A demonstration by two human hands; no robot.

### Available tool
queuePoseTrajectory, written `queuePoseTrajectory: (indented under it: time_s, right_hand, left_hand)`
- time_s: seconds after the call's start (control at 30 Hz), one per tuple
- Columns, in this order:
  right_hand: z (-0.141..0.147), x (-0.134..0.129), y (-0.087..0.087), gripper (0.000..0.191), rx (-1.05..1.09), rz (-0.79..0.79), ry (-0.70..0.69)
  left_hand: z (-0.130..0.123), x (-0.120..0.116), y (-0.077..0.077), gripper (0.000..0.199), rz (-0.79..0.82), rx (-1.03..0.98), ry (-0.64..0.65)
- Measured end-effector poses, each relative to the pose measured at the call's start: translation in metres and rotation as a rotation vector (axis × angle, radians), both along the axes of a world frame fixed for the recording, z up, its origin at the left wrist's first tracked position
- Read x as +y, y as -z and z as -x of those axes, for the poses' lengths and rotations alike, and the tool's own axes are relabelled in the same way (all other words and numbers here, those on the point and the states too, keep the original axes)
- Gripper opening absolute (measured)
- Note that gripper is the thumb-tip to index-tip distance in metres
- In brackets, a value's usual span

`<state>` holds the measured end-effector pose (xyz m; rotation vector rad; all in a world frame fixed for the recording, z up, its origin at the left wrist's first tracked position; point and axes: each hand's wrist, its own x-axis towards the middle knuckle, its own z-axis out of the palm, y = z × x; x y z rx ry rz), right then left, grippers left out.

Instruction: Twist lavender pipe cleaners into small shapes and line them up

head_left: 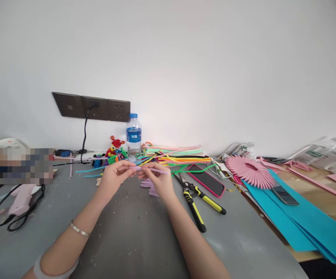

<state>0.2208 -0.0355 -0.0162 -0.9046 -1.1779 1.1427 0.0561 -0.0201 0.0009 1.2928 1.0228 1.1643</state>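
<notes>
My left hand and my right hand meet above the grey table, thumbs and fingers pinched on a lilac pipe cleaner. One end of it sticks out past the right hand's fingers. Short lilac pipe cleaner pieces lie just below and between the hands. Behind the fingers is a bundle of coloured pipe cleaners, with yellow, orange, green and pink ones. Pliers with yellow and black handles rest with handles spread, right of my right hand.
A water bottle stands by the wall beside a red and yellow pipe-cleaner figure. A phone in a pink case lies right of the pliers. A pink glue gun with a black cord is at left. Blue card sheets and a folded pink paper fan lie right.
</notes>
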Motion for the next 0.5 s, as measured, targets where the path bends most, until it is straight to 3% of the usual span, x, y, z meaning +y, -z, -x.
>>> queuePoseTrajectory:
  time_s: [0.1, 0.3, 0.4, 0.5]
  right_hand:
    - [-0.004, 0.002, 0.000, 0.024, 0.036, 0.014, -0.024]
    - [-0.003, 0.004, 0.000, 0.024, 0.114, 0.053, -0.060]
    - [-0.005, 0.006, 0.001, 0.026, 0.153, 0.069, -0.086]
    - [-0.011, 0.009, 0.002, 0.025, 0.147, 0.067, -0.125]
  left_hand:
    - [0.006, 0.000, 0.000, 0.019, -0.143, 0.226, 0.002]
    - [0.002, -0.002, 0.006, 0.016, -0.251, 0.270, -0.053]
    - [0.001, -0.002, 0.006, 0.018, -0.216, 0.227, -0.041]
    - [0.005, 0.002, 0.002, 0.021, -0.075, 0.172, 0.134]
